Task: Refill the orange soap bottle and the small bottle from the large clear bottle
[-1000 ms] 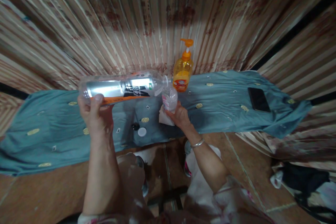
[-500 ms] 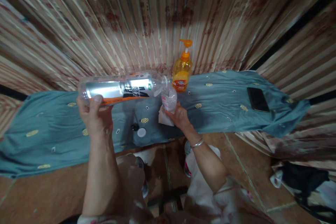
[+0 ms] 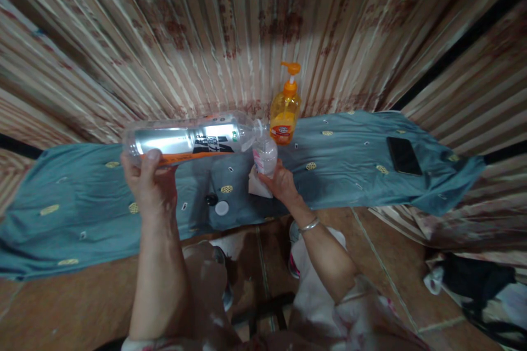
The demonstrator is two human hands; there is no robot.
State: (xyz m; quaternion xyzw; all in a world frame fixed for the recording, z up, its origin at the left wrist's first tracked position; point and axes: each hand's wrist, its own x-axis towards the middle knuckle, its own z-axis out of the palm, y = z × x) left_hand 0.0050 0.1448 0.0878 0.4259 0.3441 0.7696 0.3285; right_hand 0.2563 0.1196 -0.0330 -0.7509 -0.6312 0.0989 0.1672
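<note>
My left hand (image 3: 150, 178) is closed around the base end of a large clear plastic bottle (image 3: 185, 140) with a silver, black and orange label. The bottle lies level in the air, its open neck pointing right. Just under that neck is the top of a small clear bottle (image 3: 267, 156) with pinkish print. My right hand (image 3: 282, 181) grips this small bottle from the right. A pale folded tissue or cloth (image 3: 259, 184) lies beneath it. I cannot tell whether liquid passes between the two bottles.
An orange pump bottle (image 3: 285, 115) stands just behind the small bottle. A black pump top (image 3: 211, 199) and a white round cap (image 3: 222, 208) lie near the front edge of the teal cloth (image 3: 341, 175). A black phone (image 3: 403, 156) lies at the right. Curtains (image 3: 185, 27) hang behind.
</note>
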